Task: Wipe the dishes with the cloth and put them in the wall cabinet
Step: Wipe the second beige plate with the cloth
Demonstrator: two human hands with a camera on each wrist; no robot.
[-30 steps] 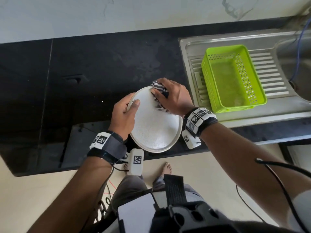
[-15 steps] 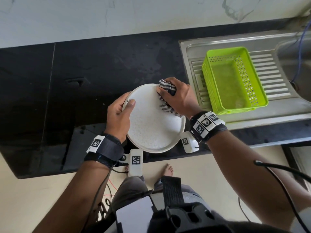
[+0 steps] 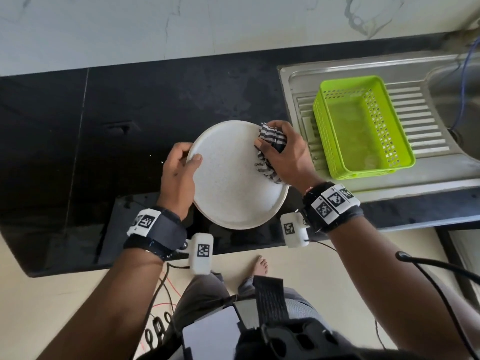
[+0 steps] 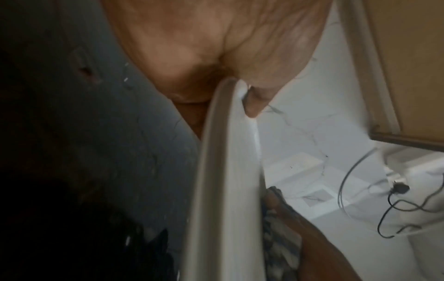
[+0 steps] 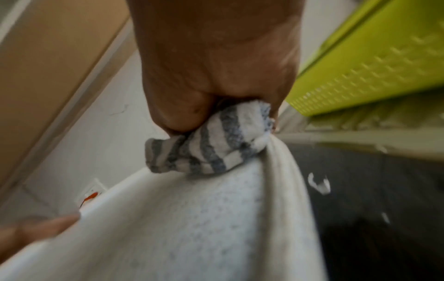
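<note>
A round white speckled plate [image 3: 233, 183] is held above the black counter [image 3: 130, 120] near its front edge. My left hand [image 3: 181, 165] grips the plate's left rim, thumb on the face and fingers behind; in the left wrist view the rim of the plate [image 4: 225, 171] runs edge-on under the left hand [image 4: 216, 57]. My right hand [image 3: 283, 154] clutches a bunched grey-and-white striped cloth [image 3: 270, 149] and presses it on the plate's upper right rim. Seen from the right wrist, the cloth [image 5: 211, 144] is wadded under the right hand [image 5: 216, 66] against the plate [image 5: 180, 228].
A lime green perforated basket [image 3: 361, 131], with nothing in it, stands on the steel sink drainboard [image 3: 420, 120] to the right. A white marble wall [image 3: 207, 24] backs the counter. A wooden cabinet edge [image 4: 408, 66] shows above. Cables hang by my legs.
The right hand and cloth slid along the plate's top rim toward the right. The plate's face has tipped a little more toward the camera, and the left hand kept its grip.
</note>
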